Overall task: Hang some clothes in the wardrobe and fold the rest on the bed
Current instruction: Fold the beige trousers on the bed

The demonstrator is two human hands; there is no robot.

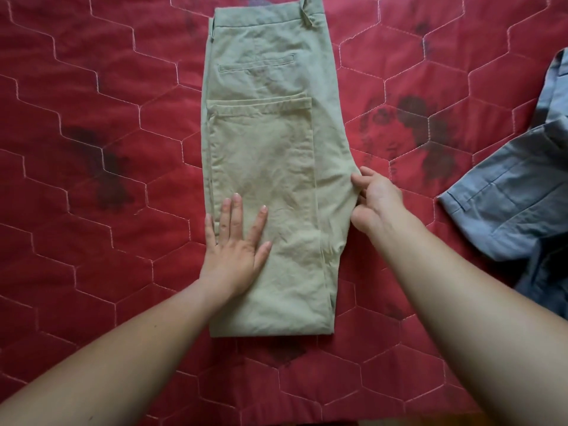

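Observation:
A pair of pale green trousers (270, 142) lies lengthwise on the bed, waistband at the far end, the legs folded back so the hems lie below the back pocket. My left hand (236, 244) presses flat with straight fingers on the lower left part of the folded legs. At the trousers' right edge, by the crotch curve, my right hand (378, 201) pinches the cloth between curled fingers and thumb.
The bed is covered by a red quilted spread (107, 118) with hexagon stitching and dark printed patches. A grey-blue garment (516, 198) lies crumpled at the right edge of the view, apart from the trousers.

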